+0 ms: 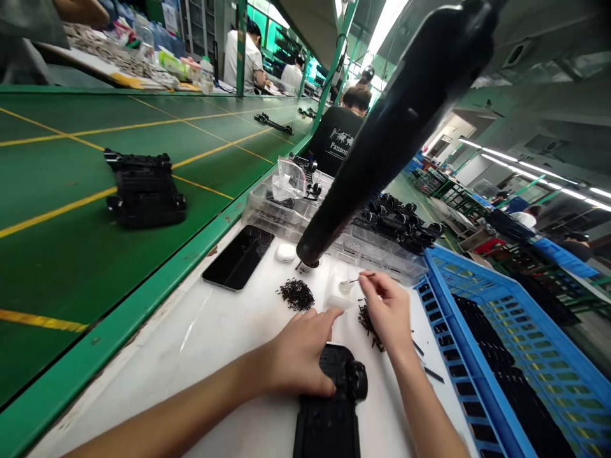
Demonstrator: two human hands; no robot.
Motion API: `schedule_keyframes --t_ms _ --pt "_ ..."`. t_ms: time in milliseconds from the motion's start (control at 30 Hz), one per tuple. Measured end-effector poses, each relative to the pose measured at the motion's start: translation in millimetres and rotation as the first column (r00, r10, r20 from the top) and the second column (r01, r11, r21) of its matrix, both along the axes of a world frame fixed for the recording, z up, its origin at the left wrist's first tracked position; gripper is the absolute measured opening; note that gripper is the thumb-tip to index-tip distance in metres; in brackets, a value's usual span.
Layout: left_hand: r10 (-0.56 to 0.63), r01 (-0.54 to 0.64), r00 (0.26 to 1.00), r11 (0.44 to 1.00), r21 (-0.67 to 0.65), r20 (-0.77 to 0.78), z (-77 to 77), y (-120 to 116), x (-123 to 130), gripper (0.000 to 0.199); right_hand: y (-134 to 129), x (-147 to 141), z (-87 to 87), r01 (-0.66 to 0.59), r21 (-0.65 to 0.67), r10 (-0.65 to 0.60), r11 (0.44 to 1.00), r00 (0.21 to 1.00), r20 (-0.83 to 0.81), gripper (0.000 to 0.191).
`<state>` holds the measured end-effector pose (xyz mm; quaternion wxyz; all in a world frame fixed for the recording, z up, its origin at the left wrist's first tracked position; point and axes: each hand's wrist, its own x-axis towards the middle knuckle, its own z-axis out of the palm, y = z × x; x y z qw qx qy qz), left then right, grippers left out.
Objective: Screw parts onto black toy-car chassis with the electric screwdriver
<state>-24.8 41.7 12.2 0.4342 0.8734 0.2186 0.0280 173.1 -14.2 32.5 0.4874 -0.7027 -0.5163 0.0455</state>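
Note:
My left hand (303,356) lies over the front end of a black toy car chassis (329,413), thumb pressed on its top and index finger stretched forward. One wheel shows at the chassis's right side. In my right hand (389,312) a thin dark stick (354,280) is pinched between thumb and fingertips. Its far tip is over a small clear dish (345,287) of pale stuff; whether it touches cannot be made out. A pile of small black pins or screws (296,294) lies ahead of my left hand. Longer dark pieces (370,327) lie partly hidden by my right hand.
A thick black tube (382,146) slants down over the white tabletop (205,362). A phone (239,256) and white case (285,252) lie left. Several chassis fill a clear tray (401,219). A blue crate (458,375) stands right. The green conveyor (57,267) carries another chassis (146,191).

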Motion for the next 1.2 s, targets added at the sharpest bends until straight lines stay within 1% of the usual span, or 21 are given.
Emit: schedule_keyframes --t_ms 100,133,200,267,300,367,467,733,833,967,1067,1133,1200 --pt "-0.005 0.005 1.0 1.0 -0.006 0.005 0.9 0 0 0.117 -32 -6 4.7 0.093 0.177 -0.083 0.98 0.994 -0.065 0.017" --pt "-0.006 0.006 1.0 1.0 -0.013 0.002 1.1 1 0 0.117 -45 -10 3.8 0.097 0.219 -0.081 0.971 0.993 -0.082 0.016" --pt "-0.014 0.014 1.0 1.0 -0.024 -0.007 1.4 1 1 0.117 -68 -18 -4.2 0.05 0.264 -0.028 0.963 0.996 -0.089 0.011" --pt "-0.026 0.025 1.0 0.999 -0.023 -0.012 1.0 1 1 0.118 -87 -27 -18.5 -0.016 0.267 0.039 0.964 0.996 -0.083 0.01" --pt "-0.03 0.03 0.999 0.999 -0.017 -0.012 0.4 1 2 0.118 -94 -31 -26.2 -0.028 0.253 0.053 0.967 0.994 -0.091 0.01" --pt "-0.034 0.034 0.999 0.999 0.0 -0.009 -1.3 2 2 0.117 -104 -37 -39.3 -0.014 0.201 0.041 0.98 0.991 -0.129 0.011" --pt "-0.036 0.036 0.999 0.999 0.021 0.009 -5.2 2 3 0.115 -108 -43 -48.3 0.03 0.132 -0.005 0.991 0.983 -0.183 0.015" --pt "-0.04 0.036 0.997 0.998 0.06 0.072 -16.9 3 4 0.113 -102 -44 -48.2 0.057 0.051 -0.044 0.997 0.974 -0.222 0.02" --pt "-0.041 0.036 0.996 0.997 0.062 0.08 -16.6 3 4 0.113 -100 -44 -47.7 0.058 0.037 -0.048 0.998 0.974 -0.221 0.022" --pt "-0.035 0.034 0.998 0.999 0.033 0.048 -10.2 3 3 0.111 -100 -46 -47.0 0.055 0.008 -0.052 0.998 0.971 -0.232 0.024" --pt "-0.028 0.027 0.999 0.999 0.028 0.028 -5.4 2 2 0.11 -101 -46 -46.4 0.068 0.046 -0.056 0.997 0.971 -0.234 0.022" --pt "-0.027 0.026 1.0 0.999 0.027 0.015 -3.4 2 2 0.112 -100 -42 -42.8 0.088 0.122 -0.059 0.989 0.973 -0.221 0.019" --pt "-0.027 0.027 1.0 0.999 0.024 0.002 -2.1 1 2 0.113 -92 -36 -34.4 0.104 0.208 -0.062 0.973 0.978 -0.198 0.016"
